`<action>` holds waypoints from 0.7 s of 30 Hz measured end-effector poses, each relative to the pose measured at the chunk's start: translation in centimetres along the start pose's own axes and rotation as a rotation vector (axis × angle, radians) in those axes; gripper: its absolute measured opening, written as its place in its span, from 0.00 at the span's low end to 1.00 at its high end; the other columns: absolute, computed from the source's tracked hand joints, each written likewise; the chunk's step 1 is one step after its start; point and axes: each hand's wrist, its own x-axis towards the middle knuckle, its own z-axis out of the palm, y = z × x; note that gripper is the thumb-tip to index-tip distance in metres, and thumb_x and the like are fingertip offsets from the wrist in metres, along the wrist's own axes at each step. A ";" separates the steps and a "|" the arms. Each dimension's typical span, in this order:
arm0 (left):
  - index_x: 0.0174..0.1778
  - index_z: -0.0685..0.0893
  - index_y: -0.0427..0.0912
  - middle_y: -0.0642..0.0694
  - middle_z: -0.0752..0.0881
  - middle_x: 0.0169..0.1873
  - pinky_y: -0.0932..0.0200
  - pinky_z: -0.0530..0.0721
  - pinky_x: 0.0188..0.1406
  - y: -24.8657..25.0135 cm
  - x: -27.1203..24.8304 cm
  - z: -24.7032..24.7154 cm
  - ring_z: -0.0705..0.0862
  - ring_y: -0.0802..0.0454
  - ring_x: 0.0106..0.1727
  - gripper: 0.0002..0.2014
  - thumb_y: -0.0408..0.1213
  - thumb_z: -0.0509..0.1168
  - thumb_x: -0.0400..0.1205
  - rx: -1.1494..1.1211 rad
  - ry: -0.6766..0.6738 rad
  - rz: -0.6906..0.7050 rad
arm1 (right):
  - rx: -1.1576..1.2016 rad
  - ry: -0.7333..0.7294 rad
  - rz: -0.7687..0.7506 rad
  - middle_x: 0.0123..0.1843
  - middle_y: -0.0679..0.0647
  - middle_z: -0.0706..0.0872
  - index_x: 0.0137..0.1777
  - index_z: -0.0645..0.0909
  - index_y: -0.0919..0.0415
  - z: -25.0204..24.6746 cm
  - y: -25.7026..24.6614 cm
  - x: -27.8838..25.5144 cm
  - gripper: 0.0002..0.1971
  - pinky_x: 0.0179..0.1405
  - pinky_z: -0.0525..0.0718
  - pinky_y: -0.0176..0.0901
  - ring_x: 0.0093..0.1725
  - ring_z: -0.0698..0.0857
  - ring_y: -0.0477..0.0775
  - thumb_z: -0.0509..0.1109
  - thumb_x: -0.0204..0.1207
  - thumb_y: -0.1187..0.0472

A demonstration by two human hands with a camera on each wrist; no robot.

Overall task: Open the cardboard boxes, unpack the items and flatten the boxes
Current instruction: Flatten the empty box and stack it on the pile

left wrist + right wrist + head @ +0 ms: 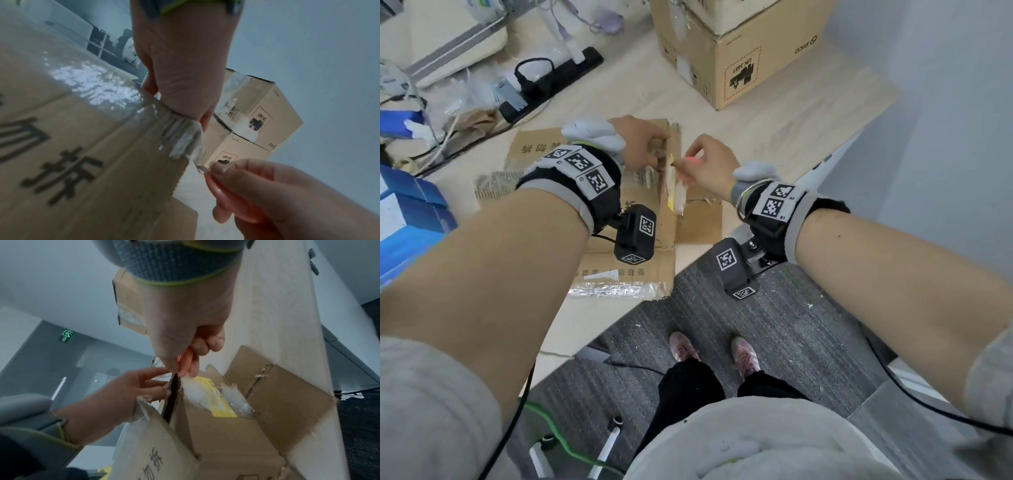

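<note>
A brown cardboard box (541, 154) with black printed characters lies on the light wooden table (791, 130). My left hand (640, 147) grips the far edge of its top flap, where crumpled clear tape (180, 139) bunches under the fingers. My right hand (705, 164) pinches a small pink cutter (690, 160) with its tip at the seam beside the left hand. In the right wrist view the cutter (186, 363) points down into a dark gap between the flaps, next to a yellow label (220, 402). The box's contents are hidden.
Two stacked brown boxes (739, 51) marked UN 3481 stand at the back right of the table. A black power strip (551, 82) with cables lies at the back left, blue cartons (407, 219) at the left. The table edge runs diagonally above grey carpet (774, 325).
</note>
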 end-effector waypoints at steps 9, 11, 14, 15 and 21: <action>0.33 0.74 0.44 0.39 0.80 0.40 0.53 0.70 0.45 -0.9 -0.1 2.8 0.79 0.42 0.43 0.24 0.58 0.49 0.87 -0.320 0.323 -0.159 | -0.241 0.012 0.233 0.44 0.57 0.80 0.62 0.66 0.67 -1.4 4.6 2.0 0.12 0.38 0.81 0.49 0.43 0.83 0.61 0.53 0.82 0.62; 0.31 0.71 0.40 0.38 0.78 0.36 0.52 0.67 0.44 -0.7 0.0 3.7 0.76 0.42 0.40 0.29 0.57 0.43 0.88 -0.345 0.420 -0.253 | -0.268 0.001 0.278 0.53 0.63 0.82 0.63 0.66 0.65 -0.8 6.1 2.2 0.14 0.47 0.86 0.58 0.48 0.87 0.65 0.54 0.82 0.60; 0.45 0.78 0.32 0.33 0.82 0.44 0.45 0.74 0.55 -1.1 0.3 5.5 0.80 0.38 0.45 0.37 0.63 0.38 0.84 -0.319 0.487 -0.338 | -0.281 0.082 0.343 0.63 0.64 0.77 0.69 0.64 0.65 -0.2 7.6 2.6 0.18 0.58 0.82 0.61 0.59 0.83 0.67 0.56 0.82 0.60; 0.48 0.78 0.30 0.32 0.82 0.46 0.44 0.75 0.56 -1.2 0.3 5.9 0.81 0.37 0.47 0.37 0.62 0.39 0.85 -0.304 0.510 -0.348 | -0.304 0.112 0.357 0.66 0.64 0.76 0.72 0.63 0.66 -0.4 7.7 2.5 0.20 0.61 0.79 0.59 0.62 0.81 0.66 0.56 0.83 0.61; 0.49 0.78 0.35 0.39 0.75 0.40 0.50 0.68 0.44 -1.9 -0.2 7.5 0.73 0.44 0.40 0.29 0.54 0.40 0.89 -0.227 0.563 -0.349 | -0.325 0.118 0.291 0.72 0.67 0.72 0.75 0.65 0.68 -1.1 9.3 3.0 0.22 0.65 0.72 0.53 0.70 0.74 0.65 0.59 0.82 0.63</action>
